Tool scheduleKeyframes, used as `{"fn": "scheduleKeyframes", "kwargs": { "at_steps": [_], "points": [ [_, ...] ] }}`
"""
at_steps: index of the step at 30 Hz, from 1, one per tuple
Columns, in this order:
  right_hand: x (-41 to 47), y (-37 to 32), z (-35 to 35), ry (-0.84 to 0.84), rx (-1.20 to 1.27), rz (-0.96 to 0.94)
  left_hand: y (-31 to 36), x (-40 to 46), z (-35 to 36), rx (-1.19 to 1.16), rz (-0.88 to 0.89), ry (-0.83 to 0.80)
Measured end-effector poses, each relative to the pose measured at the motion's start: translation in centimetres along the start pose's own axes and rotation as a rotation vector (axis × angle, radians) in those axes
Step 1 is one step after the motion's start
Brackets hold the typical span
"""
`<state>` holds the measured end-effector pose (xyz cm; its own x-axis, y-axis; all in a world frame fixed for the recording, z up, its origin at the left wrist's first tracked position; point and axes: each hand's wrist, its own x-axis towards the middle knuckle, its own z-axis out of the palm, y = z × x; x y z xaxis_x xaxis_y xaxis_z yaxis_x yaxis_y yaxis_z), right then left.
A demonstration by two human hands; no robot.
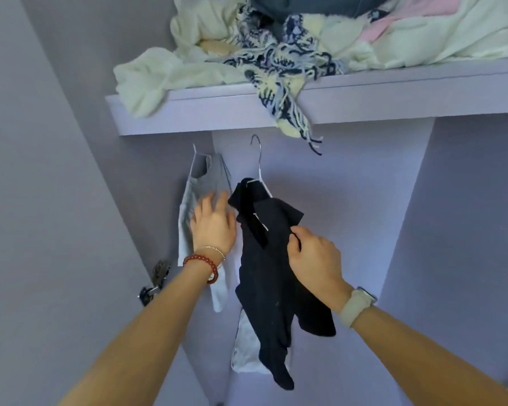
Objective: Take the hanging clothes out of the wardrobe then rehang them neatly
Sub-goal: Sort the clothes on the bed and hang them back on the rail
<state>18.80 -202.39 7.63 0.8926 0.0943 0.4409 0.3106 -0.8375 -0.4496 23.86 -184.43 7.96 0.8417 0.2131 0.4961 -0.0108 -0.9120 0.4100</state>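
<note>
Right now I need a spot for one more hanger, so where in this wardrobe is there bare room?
Free: right of the black shirt on its wire hanger, up to the right wall panel. Crowded: the left corner, where the grey top hangs under the left hand, and the shelf, heaped with cream knitwear.

The wardrobe [364, 200] is pale lilac. One hanging garment [214, 180] is light grey, the shirt [264, 273] beside it black, on a white hanger [260, 171]. On the shelf [217, 112] lie cream knits [159, 74], a navy-and-cream patterned scarf [279, 60] and pink cloth [417, 13].
</note>
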Motion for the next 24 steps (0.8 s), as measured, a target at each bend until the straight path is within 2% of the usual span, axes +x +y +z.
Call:
{"fn": "scheduleKeyframes", "kwargs": {
  "at_steps": [5,8,11,18,21,24],
  "points": [
    [5.8,-4.1,4.4,0.117,0.021,-0.043,-5.9,2.9,-0.6,0.178,-0.06,-0.123],
    [9.0,-5.5,6.9,0.163,0.009,-0.046,-8.0,4.2,0.2,0.142,-0.11,-0.228],
    [12.1,-6.2,8.6,0.165,-0.009,-0.021,-9.0,4.9,1.2,0.102,-0.136,-0.248],
    [15.1,-7.5,11.6,-0.01,0.003,0.019,-10.5,5.6,2.6,0.074,-0.093,-0.109],
    [14.9,-8.0,12.6,-0.082,0.036,-0.051,-10.8,5.4,2.8,-0.061,-0.079,-0.03],
    [15.3,-9.0,13.0,-0.208,0.074,-0.098,-10.9,5.3,2.4,-0.235,-0.146,-0.022]
  ]
}}
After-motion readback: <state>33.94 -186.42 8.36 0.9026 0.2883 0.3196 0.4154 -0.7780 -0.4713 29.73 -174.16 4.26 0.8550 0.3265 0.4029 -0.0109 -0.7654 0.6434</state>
